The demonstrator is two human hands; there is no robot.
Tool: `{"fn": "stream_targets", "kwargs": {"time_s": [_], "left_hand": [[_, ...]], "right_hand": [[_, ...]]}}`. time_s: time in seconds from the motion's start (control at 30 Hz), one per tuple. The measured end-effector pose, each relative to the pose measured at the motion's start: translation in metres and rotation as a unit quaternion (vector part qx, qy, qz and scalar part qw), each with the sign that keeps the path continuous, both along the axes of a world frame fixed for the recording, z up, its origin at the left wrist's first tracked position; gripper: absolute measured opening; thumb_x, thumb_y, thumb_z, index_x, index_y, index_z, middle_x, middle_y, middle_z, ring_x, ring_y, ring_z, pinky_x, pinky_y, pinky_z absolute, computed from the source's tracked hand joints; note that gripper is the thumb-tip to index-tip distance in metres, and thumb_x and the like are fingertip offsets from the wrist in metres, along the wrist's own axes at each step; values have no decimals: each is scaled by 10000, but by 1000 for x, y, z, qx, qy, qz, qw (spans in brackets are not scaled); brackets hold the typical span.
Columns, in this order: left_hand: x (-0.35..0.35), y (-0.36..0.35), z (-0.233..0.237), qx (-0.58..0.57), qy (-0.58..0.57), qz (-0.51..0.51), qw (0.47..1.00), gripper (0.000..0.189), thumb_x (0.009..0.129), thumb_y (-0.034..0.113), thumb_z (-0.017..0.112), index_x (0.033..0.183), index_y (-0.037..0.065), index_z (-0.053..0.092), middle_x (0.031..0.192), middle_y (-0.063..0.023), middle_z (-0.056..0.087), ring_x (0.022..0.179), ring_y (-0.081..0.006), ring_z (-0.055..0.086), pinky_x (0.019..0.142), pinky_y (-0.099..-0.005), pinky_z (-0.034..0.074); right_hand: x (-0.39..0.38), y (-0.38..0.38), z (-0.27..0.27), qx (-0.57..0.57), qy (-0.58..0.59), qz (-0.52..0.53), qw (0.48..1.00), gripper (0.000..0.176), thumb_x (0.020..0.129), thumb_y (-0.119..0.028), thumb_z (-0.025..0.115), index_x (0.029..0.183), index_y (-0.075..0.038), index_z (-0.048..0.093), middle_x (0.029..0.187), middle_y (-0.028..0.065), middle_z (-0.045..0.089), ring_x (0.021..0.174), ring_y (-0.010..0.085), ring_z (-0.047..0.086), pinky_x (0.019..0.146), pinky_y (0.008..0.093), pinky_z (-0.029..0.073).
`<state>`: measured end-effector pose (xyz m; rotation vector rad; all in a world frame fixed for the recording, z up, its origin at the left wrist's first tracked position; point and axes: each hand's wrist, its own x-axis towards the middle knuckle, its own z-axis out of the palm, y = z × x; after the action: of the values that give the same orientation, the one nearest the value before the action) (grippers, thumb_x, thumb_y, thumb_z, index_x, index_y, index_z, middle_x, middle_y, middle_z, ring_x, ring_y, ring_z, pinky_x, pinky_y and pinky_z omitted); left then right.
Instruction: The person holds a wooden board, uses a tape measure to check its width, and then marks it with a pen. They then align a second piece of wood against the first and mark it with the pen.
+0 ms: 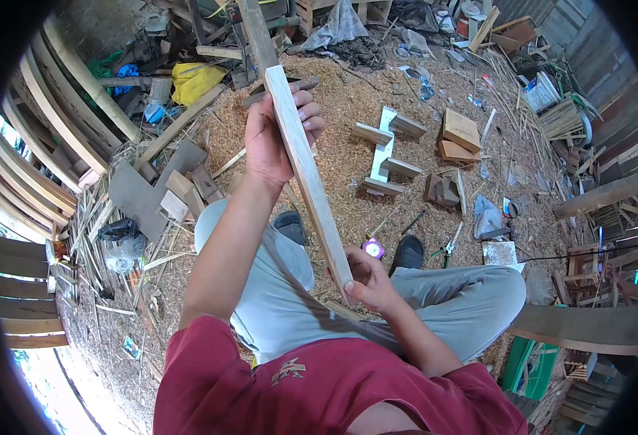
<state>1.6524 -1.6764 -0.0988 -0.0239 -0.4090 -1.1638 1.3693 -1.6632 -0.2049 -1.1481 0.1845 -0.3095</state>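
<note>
A long, pale wooden strip (306, 170) slants across the middle of the head view, raised above my lap. Near its far end, my left hand (275, 134) grips it from the side, thumb on the left and fingers curled round to the right. My right hand (368, 281) holds the near end, with the thumb on top and the other fingers partly hidden. On the ground beyond my right hand lie a purple tape measure (373, 249) and, further right, green-handled pliers or cutters (448, 250).
Sawdust and shavings cover the ground. A white piece with several wooden slats (381, 156) stands ahead, beside stacked wood blocks (461, 132). A dark board (136, 192) lies to the left; a green crate (533, 370) sits at lower right. A post (257, 32) rises ahead.
</note>
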Motion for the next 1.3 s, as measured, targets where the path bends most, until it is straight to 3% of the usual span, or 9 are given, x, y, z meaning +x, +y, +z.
{"fn": "stream_targets", "kwargs": {"time_s": [0.4,0.5,0.7,0.8,0.9,1.03,1.07,1.3], "left_hand": [[0,-1,-2,5,-1,2,1000,240,909,233,680,1041,85,546,888,-11,483,785,-142,449,719,-292,416],[2,-1,-4,-6,-6,-4,1000,329,911,304,687,1080,69,530,900,-19,495,793,-146,463,730,-297,432],[-7,-2,-1,31,-59,54,996,378,897,270,708,1185,78,554,967,-17,505,847,-154,490,795,-316,445],[-18,-2,-3,53,-80,41,994,429,893,301,726,1224,96,547,989,-8,504,874,-153,494,821,-327,449],[-32,-1,-6,81,-125,30,988,469,892,334,737,1254,112,538,990,-1,503,886,-149,493,830,-331,452],[-49,-1,-17,75,-181,-36,980,500,947,371,712,1326,118,505,1042,6,495,931,-140,495,847,-332,456],[-50,-2,-24,71,-182,-56,979,553,966,397,684,1388,109,473,1074,4,494,980,-157,508,906,-354,486],[-63,-9,-41,112,-265,-88,954,725,933,521,667,1463,89,427,1163,-34,559,1062,-203,594,1003,-424,521]], "right_hand": [[0,0,0,-12,-3,5,1000,517,854,-205,700,1291,23,544,1135,97,633,1085,190,588,989,364,439],[0,1,-1,-8,-10,-11,1000,531,862,-220,709,1302,22,537,1139,102,634,1081,190,590,983,363,448],[-1,0,4,24,-13,-6,1000,559,867,-241,726,1315,27,526,1137,113,635,1089,194,598,969,361,465],[-3,-1,11,24,-8,-20,999,576,871,-264,731,1318,33,520,1148,117,632,1086,199,606,962,363,472],[-4,-10,15,-5,28,-27,999,841,803,-479,781,1396,40,486,1183,123,637,1082,215,653,942,365,516],[-5,-13,24,2,32,-65,997,882,787,-526,772,1394,46,486,1161,113,642,1059,201,654,921,346,517],[-6,-15,25,-3,31,-69,997,889,785,-533,772,1394,48,485,1154,111,644,1056,197,654,919,342,517],[-11,-26,24,-30,29,-120,992,818,803,-495,756,1353,53,499,1130,114,650,1060,189,652,917,331,514]]}}
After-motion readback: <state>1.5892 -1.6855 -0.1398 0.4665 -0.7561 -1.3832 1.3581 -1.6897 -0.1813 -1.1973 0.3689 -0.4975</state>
